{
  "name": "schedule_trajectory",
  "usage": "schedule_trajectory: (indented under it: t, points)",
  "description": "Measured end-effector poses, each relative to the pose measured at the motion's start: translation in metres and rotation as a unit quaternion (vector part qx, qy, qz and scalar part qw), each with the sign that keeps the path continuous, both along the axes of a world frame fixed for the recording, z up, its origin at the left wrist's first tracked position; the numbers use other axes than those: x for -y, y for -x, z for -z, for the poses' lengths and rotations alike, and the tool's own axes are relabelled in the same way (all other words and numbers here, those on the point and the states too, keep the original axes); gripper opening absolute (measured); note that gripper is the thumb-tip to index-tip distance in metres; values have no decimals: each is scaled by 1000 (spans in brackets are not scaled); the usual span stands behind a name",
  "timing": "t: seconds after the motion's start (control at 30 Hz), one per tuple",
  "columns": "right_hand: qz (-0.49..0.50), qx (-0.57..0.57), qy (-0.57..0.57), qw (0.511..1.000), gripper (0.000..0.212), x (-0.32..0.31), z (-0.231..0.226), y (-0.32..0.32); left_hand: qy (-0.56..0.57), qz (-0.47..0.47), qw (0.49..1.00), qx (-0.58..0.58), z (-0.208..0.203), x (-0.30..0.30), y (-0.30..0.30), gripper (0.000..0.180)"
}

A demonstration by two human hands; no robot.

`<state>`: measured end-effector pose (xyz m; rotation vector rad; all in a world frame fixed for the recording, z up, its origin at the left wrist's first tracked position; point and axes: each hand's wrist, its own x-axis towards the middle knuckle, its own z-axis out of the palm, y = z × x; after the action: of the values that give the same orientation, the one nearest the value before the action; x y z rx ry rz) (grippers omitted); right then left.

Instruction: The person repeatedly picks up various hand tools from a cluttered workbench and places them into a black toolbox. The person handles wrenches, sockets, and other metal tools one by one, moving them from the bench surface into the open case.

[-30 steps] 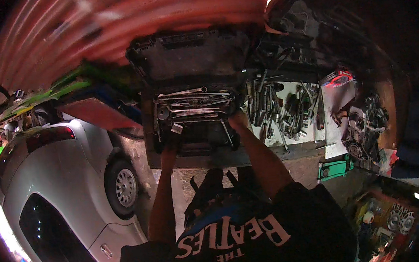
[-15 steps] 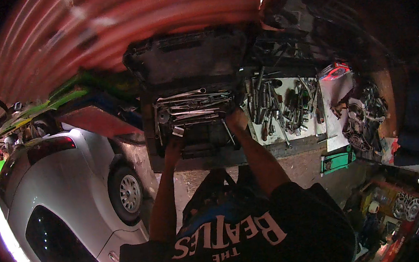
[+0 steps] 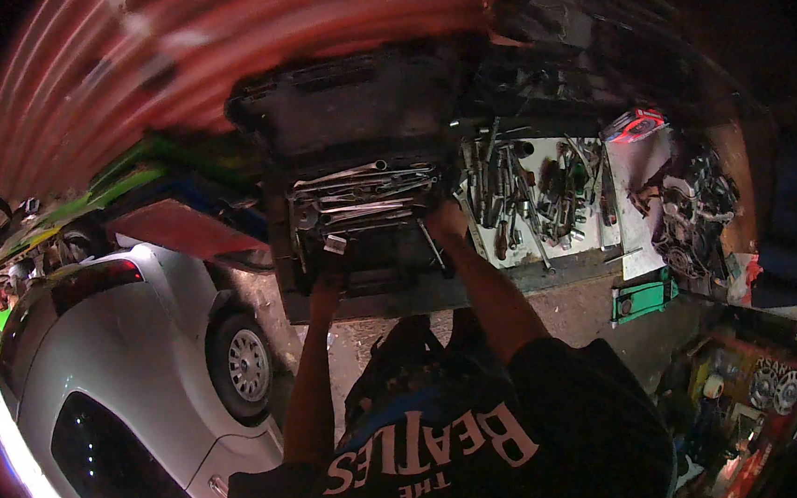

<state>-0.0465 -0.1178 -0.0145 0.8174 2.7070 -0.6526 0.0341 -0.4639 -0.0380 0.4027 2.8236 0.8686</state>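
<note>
Presently, the left hand (image 3: 328, 275) lies in deep shadow at the near left part of the open black case (image 3: 385, 257); whether its fingers are closed on anything cannot be told. The right hand (image 3: 450, 221) is at the case's right side; its fingers are too dark to show whether they grip the wall or merely rest there.

Just beyond the left hand sits a small pale metal piece (image 3: 334, 244). Just left of the right hand, a single wrench (image 3: 431, 245) lies slantwise inside the case, apart from the rest. Beyond both hands, the main group of wrenches (image 3: 371, 198) lies crosswise in a loose stack, and past these stands the raised lid (image 3: 350, 112).

In this inspector's judgement, good handling calls for a firm hold at both sides and a level case, since the wrenches appear loose and could slide. The slanted wrench would be better laid with the others, and fingers kept off the hinge line.

To the right of the right hand, many loose tools (image 3: 521, 202) cover a white sheet; farther right lies an engine part (image 3: 692, 226).
</note>
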Motion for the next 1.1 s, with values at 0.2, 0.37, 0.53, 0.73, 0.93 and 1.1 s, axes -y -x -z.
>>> schedule_trajectory:
  t: [0.2,0.37,0.53,0.73,0.93,1.1]
  points:
    - [-8,12,77,997,41,-2,-55,-18,-168,-79,974,128,-34,-49,15,32]
    - [-10,-27,61,998,41,-27,-45,-39,-78,-81,981,156,-52,-121,48,37]
    - [24,-19,47,998,27,-77,-47,-68,-100,-26,982,160,-57,-198,65,39]
    - [61,-107,25,992,24,-160,-16,-119,-87,8,977,194,-65,-281,59,38]
    - [74,-91,25,993,24,-233,6,-151,-115,59,971,202,-39,-344,58,31]
    - [20,-119,77,990,17,-270,-3,-164,33,30,995,90,-13,-379,65,32]
